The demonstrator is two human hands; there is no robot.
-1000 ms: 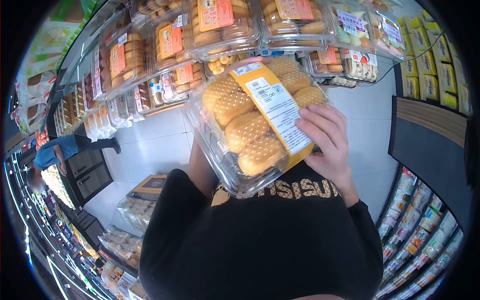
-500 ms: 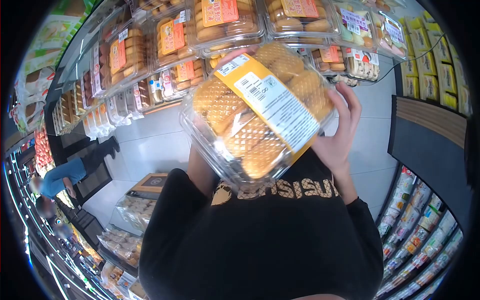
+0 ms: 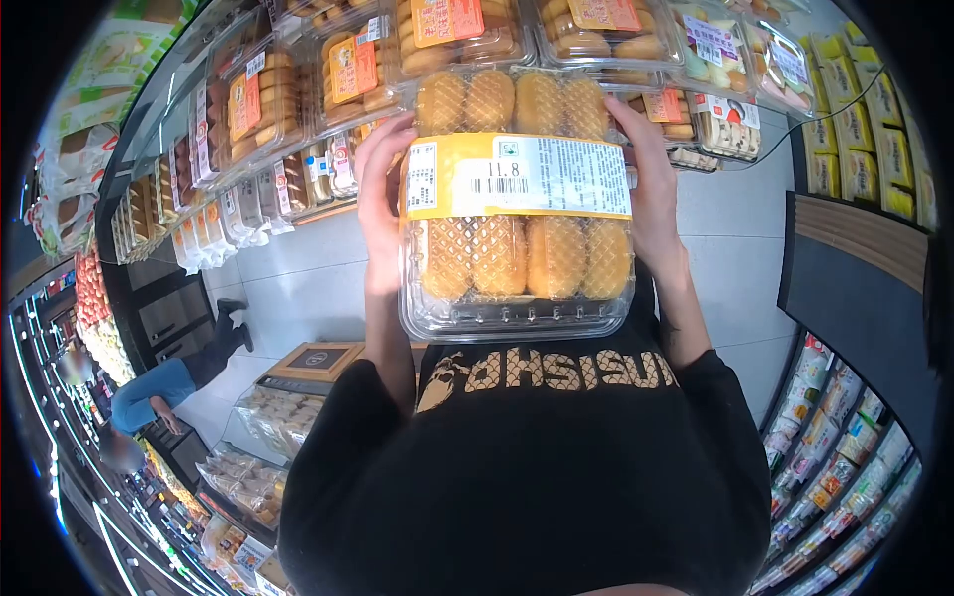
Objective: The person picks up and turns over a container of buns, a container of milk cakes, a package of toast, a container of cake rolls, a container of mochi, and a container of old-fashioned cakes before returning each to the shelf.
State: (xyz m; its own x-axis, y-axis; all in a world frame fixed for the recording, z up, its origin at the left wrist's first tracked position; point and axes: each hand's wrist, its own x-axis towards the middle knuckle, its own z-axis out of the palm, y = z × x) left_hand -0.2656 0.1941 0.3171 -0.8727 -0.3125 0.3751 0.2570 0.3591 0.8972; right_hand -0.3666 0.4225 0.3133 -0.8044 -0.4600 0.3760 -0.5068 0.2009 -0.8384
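Note:
In front of my chest I hold a clear plastic box of small golden cakes (image 3: pixel 474 260) between both hands. A yellow band with a white label (image 3: pixel 537 177) runs across it, showing a barcode and the price 11.8. My left hand (image 3: pixel 381 199) grips the box's left side, fingers curled at its upper corner. On the opposite side my right hand (image 3: pixel 651 189) is wrapped round the edge, its lower fingers partly hidden behind the box. The box is held level, label side towards me.
Just beyond the box, a shelf carries more clear boxes of baked goods (image 3: pixel 442 35) with orange labels. Yellow packs (image 3: pixel 853 109) stand at right, above a dark counter (image 3: pixel 855 248). Shelved bags (image 3: pixel 835 477) fill the lower right. A person in blue (image 3: pixel 159 392) is at left.
The box has turned from a slant to level, its label now straight and readable. My left hand has come into view at its side, and my right hand has closed against the other side.

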